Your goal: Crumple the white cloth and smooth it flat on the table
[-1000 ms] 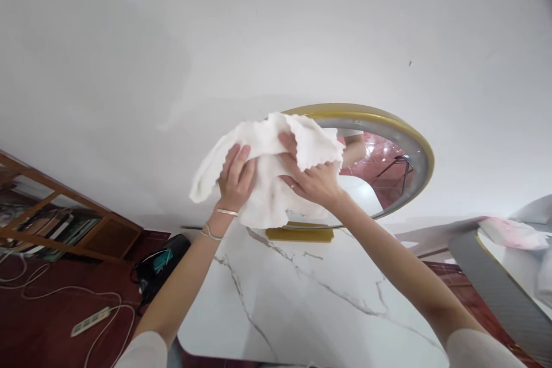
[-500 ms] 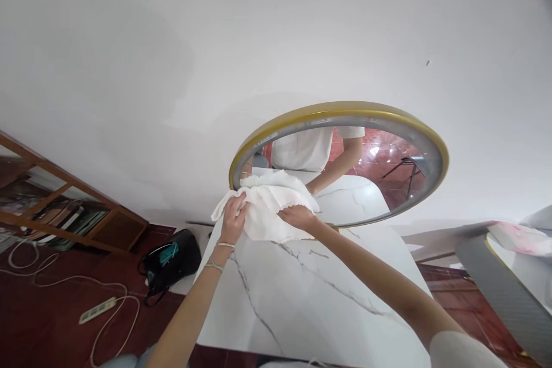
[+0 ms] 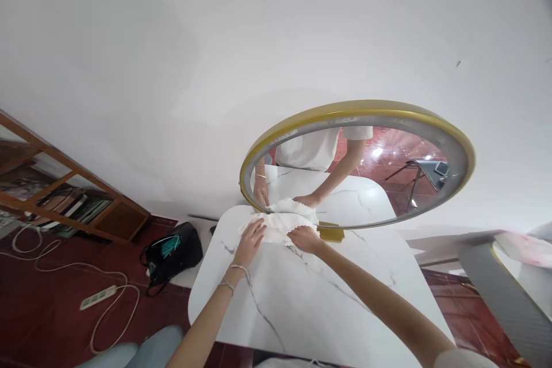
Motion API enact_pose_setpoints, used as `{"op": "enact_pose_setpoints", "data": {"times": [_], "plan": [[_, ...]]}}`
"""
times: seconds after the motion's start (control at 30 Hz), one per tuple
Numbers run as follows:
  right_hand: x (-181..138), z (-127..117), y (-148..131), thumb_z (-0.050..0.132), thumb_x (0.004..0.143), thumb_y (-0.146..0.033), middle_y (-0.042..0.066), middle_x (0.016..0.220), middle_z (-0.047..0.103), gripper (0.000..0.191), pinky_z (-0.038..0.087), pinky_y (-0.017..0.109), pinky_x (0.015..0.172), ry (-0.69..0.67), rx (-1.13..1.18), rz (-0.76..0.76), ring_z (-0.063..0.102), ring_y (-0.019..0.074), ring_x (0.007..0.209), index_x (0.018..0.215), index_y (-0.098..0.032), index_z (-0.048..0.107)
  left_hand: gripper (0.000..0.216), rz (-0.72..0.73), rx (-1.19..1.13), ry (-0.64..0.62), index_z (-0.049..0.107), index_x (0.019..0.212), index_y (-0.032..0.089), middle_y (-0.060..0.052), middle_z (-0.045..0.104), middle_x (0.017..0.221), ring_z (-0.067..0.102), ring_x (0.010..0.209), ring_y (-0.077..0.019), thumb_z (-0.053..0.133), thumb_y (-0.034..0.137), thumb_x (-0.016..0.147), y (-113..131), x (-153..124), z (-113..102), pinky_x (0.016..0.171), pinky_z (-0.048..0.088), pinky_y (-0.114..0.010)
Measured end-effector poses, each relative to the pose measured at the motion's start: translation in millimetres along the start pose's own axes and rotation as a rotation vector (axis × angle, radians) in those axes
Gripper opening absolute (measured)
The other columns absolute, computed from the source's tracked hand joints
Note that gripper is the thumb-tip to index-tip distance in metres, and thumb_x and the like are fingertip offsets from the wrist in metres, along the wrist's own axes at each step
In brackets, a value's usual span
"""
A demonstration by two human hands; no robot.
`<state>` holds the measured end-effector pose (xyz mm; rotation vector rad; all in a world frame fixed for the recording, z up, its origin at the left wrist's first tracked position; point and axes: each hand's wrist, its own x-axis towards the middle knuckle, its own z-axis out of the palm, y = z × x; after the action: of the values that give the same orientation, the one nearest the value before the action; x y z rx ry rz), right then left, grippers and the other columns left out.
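Observation:
A white cloth [image 3: 280,229] lies bunched on the table at the lower left edge of an oval-looking mirror [image 3: 357,104] with a gold frame. My left hand [image 3: 250,241], with bracelets at the wrist, has its fingers closed on the cloth's left side. On the cloth's right side, my right hand [image 3: 305,239] grips it with curled fingers. Both hands and the cloth are reflected in the glass. Beside my right hand, a gold base piece [image 3: 331,232] shows under the mirror's lower rim.
The mirror stands on a white marbled table [image 3: 345,310] against a white wall [image 3: 129,69]. At left are a wooden shelf [image 3: 116,221], a black bag [image 3: 175,259] and a power strip [image 3: 98,297] with its cord on the red floor. A grey ribbed cabinet [image 3: 495,293] stands at right.
The cloth has come down from the mirror's lower left face to the tabletop by its lower rim, both hands moving with it. The view has shifted slightly.

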<state>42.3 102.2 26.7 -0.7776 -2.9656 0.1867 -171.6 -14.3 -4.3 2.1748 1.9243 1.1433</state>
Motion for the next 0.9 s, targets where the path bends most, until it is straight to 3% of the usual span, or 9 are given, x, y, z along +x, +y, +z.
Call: {"op": "enact_pose_setpoints", "data": {"times": [0.07, 0.13, 0.23, 0.3, 0.4, 0.47, 0.57, 0.7, 0.9], "plan": [[-12.1, 6.8, -0.3, 0.053, 0.083, -0.016, 0.004, 0.068, 0.066, 0.013, 0.047, 0.028, 0.068, -0.012, 0.020, -0.025, 0.064, 0.0178, 0.071, 0.080, -0.020, 0.065, 0.028, -0.143, -0.096, -0.013, 0.063, 0.110, 0.024, -0.008, 0.053, 0.129, 0.058, 0.110, -0.0195, 0.041, 0.031, 0.094, -0.4, -7.0, 2.5, 0.096, 0.052, -0.040], [-24.6, 13.3, -1.6, 0.047, 0.087, -0.019, 0.008, 0.087, 0.069, 0.020, 0.049, 0.034, 0.079, 0.060, 0.072, -0.007, 0.064, 0.0211, 0.087, 0.097, -0.020, 0.064, 0.027, -0.308, -0.208, 0.045, 0.062, 0.110, 0.023, -0.009, 0.048, 0.132, 0.059, 0.108, -0.0196, 0.044, 0.035, 0.093, -2.3, -10.1, 2.9, 0.094, 0.053, -0.039], [-39.4, 22.4, -5.5, 0.041, 0.091, -0.024, 0.012, 0.110, 0.063, 0.027, 0.050, 0.038, 0.088, 0.384, 0.336, 0.151, 0.059, 0.0220, 0.105, 0.114, -0.021, 0.054, 0.042, -0.540, -0.349, 0.178, 0.050, 0.127, 0.023, -0.014, 0.032, 0.145, 0.064, 0.093, -0.0175, 0.051, 0.039, 0.088, -8.8, -5.2, 1.7, 0.077, 0.059, -0.035], [-43.7, 26.7, -10.0, 0.042, 0.091, -0.030, 0.011, 0.108, 0.060, 0.024, 0.054, 0.038, 0.084, 0.610, 0.569, 0.324, 0.062, 0.0200, 0.097, 0.112, -0.021, 0.049, 0.060, -0.681, -0.377, 0.227, 0.042, 0.133, 0.021, -0.019, 0.026, 0.147, 0.065, 0.080, -0.0153, 0.061, 0.041, 0.080, -16.2, 2.4, 0.6, 0.069, 0.059, -0.035], [-42.0, 28.4, -19.9, 0.046, 0.089, -0.038, 0.008, 0.103, 0.056, 0.027, 0.057, 0.038, 0.075, 0.754, 0.774, 0.555, 0.063, 0.0160, 0.080, 0.109, -0.022, 0.042, 0.066, -0.825, -0.367, 0.214, 0.048, 0.125, 0.016, -0.018, 0.049, 0.128, 0.064, 0.066, -0.0136, 0.070, 0.038, 0.067, -29.0, 12.2, -1.6, 0.069, 0.058, -0.037], [-38.5, 26.4, -27.0, 0.047, 0.088, -0.043, 0.007, 0.104, 0.052, 0.029, 0.058, 0.038, 0.072, 0.789, 0.839, 0.655, 0.061, 0.0139, 0.074, 0.107, -0.022, 0.041, 0.057, -0.856, -0.379, 0.182, 0.053, 0.114, 0.015, -0.010, 0.062, 0.102, 0.063, 0.058, -0.0133, 0.069, 0.039, 0.065, -34.5, 13.5, -3.9, 0.065, 0.058, -0.035], [-35.5, 22.1, -35.4, 0.049, 0.087, -0.049, 0.009, 0.112, 0.046, 0.034, 0.058, 0.035, 0.071, 0.827, 0.906, 0.764, 0.060, 0.0126, 0.075, 0.107, -0.023, 0.041, 0.048, -0.856, -0.417, 0.141, 0.052, 0.106, 0.018, -0.001, 0.062, 0.081, 0.062, 0.051, -0.0131, 0.061, 0.048, 0.070, -34.4, 7.3, -9.9, 0.055, 0.056, -0.030], [-37.3, 19.6, -40.4, 0.051, 0.083, -0.055, 0.014, 0.126, 0.041, 0.039, 0.058, 0.034, 0.070, 0.804, 0.972, 0.826, 0.062, 0.0130, 0.077, 0.103, -0.022, 0.042, 0.047, -0.847, -0.430, 0.118, 0.048, 0.104, 0.022, -0.001, 0.060, 0.090, 0.060, 0.045, -0.0105, 0.052, 0.058, 0.074, -26.5, -4.2, -20.4, 0.045, 0.052, -0.026], [-37.6, 19.6, -41.3, 0.056, 0.075, -0.062, 0.009, 0.112, 0.055, 0.049, 0.052, 0.028, 0.054, 0.737, 1.089, 0.943, 0.063, 0.0118, 0.058, 0.097, -0.023, 0.037, 0.044, -0.828, -0.397, 0.051, 0.049, 0.097, 0.021, -0.003, 0.058, 0.097, 0.059, 0.042, -0.0083, 0.050, 0.060, 0.074, -23.4, -8.7, -32.8, 0.045, 0.049, -0.023]]}}
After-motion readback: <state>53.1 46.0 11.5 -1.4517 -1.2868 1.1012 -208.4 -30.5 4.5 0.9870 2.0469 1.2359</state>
